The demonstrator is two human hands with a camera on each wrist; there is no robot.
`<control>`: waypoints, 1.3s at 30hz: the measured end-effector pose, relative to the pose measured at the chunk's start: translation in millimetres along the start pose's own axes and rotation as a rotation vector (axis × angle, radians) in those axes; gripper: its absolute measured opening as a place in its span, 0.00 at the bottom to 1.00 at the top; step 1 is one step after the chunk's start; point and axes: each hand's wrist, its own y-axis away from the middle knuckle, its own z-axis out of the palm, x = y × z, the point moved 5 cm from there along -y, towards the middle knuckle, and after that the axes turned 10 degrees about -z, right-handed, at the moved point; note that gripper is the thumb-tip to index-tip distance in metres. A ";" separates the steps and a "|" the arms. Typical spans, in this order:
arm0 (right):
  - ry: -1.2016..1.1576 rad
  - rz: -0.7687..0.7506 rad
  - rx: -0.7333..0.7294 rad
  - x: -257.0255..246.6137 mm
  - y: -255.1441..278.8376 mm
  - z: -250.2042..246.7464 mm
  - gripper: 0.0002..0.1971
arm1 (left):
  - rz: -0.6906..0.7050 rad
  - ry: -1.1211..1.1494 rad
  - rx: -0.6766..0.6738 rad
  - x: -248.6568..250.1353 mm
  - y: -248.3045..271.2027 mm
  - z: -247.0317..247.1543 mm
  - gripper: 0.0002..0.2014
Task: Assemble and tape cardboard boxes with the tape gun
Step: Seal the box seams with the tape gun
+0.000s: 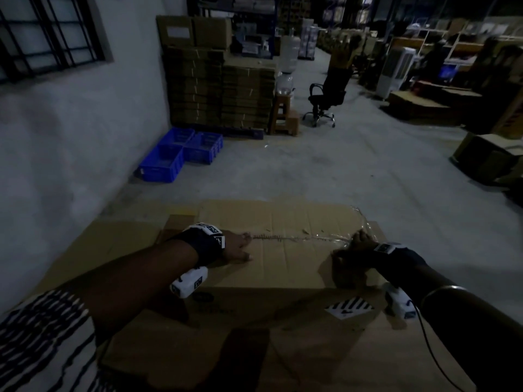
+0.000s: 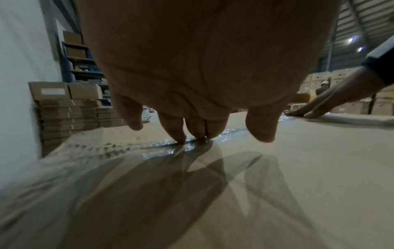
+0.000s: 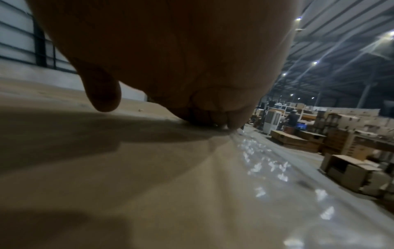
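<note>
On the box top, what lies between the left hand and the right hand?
A strip of clear tape runs along the seam of the cardboard box from the left hand to the right hand; nothing else lies there. The head view shows it best.

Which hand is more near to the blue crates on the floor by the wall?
Left. The left hand presses the tape on the box side facing the blue crates; the right hand presses at the box's far right edge, farther away.
</note>
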 end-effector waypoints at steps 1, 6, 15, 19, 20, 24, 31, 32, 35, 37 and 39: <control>-0.043 0.014 0.024 -1.0 -4.1 5.0 0.54 | 0.010 -0.004 -0.002 -1.8 -0.9 1.8 0.40; -0.058 0.043 0.014 -29.1 1.8 16.2 0.60 | 0.067 0.002 -0.013 1.7 -3.1 1.7 0.40; -0.035 0.034 -0.011 -48.2 12.0 15.1 0.55 | 0.098 -0.001 0.042 -21.8 4.6 -3.6 0.38; -0.053 0.073 0.030 -60.2 11.2 15.7 0.59 | 0.036 -0.020 0.016 -56.8 2.1 9.7 0.40; -0.067 0.074 0.036 -64.9 12.5 16.1 0.60 | 0.042 -0.020 0.001 -61.0 0.9 14.5 0.40; -0.102 0.003 0.024 -105.2 10.9 24.9 0.60 | 0.080 -0.043 0.015 -61.8 1.5 24.0 0.41; -0.102 -0.057 -0.021 -153.6 17.0 27.8 0.59 | 0.125 -0.026 0.067 -62.6 2.1 22.8 0.41; -0.098 -0.062 -0.014 -151.3 17.7 28.3 0.58 | 0.123 -0.032 0.066 -65.7 2.7 22.3 0.41; -0.132 -0.082 0.016 -141.2 18.0 35.3 0.53 | 0.096 -0.056 0.077 -81.0 4.6 18.8 0.40; -0.182 -0.093 0.043 -139.9 17.7 37.9 0.51 | 0.064 -0.060 0.089 -93.8 4.5 18.1 0.39; -0.120 -0.061 0.032 -142.9 16.3 37.4 0.55 | 0.068 -0.061 0.078 -100.1 4.5 22.8 0.40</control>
